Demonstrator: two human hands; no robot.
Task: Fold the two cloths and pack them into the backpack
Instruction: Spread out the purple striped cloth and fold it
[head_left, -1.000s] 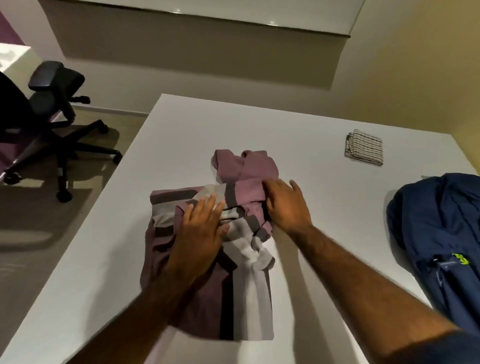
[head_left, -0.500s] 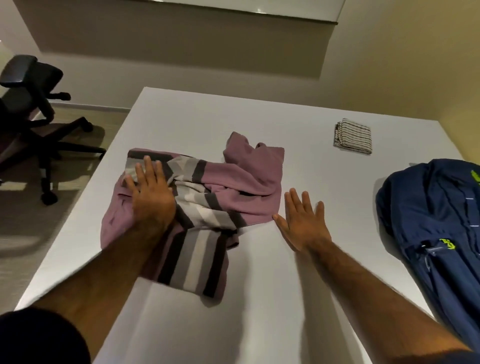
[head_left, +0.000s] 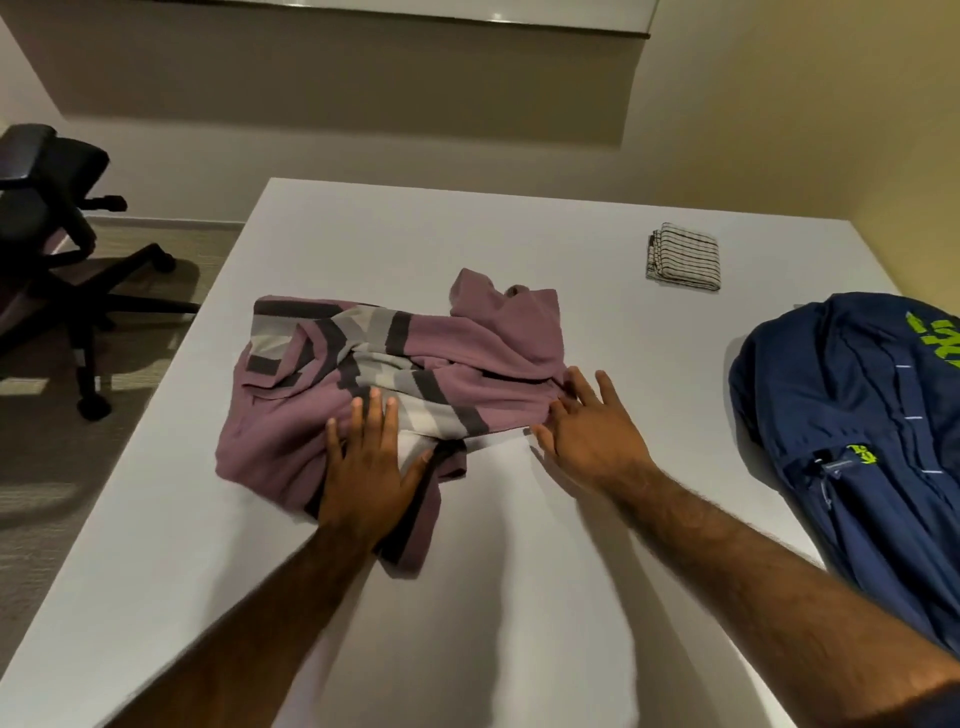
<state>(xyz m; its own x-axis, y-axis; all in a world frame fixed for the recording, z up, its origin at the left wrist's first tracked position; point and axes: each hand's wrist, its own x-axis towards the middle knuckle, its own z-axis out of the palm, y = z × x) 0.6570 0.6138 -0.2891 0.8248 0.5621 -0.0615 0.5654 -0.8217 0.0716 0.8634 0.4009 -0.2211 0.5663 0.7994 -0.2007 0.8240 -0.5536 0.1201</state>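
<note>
Now your left hand (head_left: 371, 467) lies flat on the near middle of the purple striped cloth (head_left: 467, 358), fingers straight and slightly apart, palm pressing the near flap. Half a second ago it pressed the cloth's far-left corner instead.

Your right hand (head_left: 592, 439) is also flat, fingers spread, with the fingertips touching the cloth's right edge. In the earlier frame it lay on bare table just right of the cloth, not touching it.

Neither hand grips or pinches anything.

The cloth sits left of centre on the white table (head_left: 519, 597), rumpled and only partly folded. It spreads wider left to right than a second ago, when it was a narrower bundle under both hands.

The small folded lined cloth (head_left: 683, 257) lies far right on the table, well apart from your hands, where it was before. The navy backpack (head_left: 841, 415) lies at the table's right edge, likewise unmoved. A black office chair (head_left: 47, 208) stands on the floor at far left.
</note>
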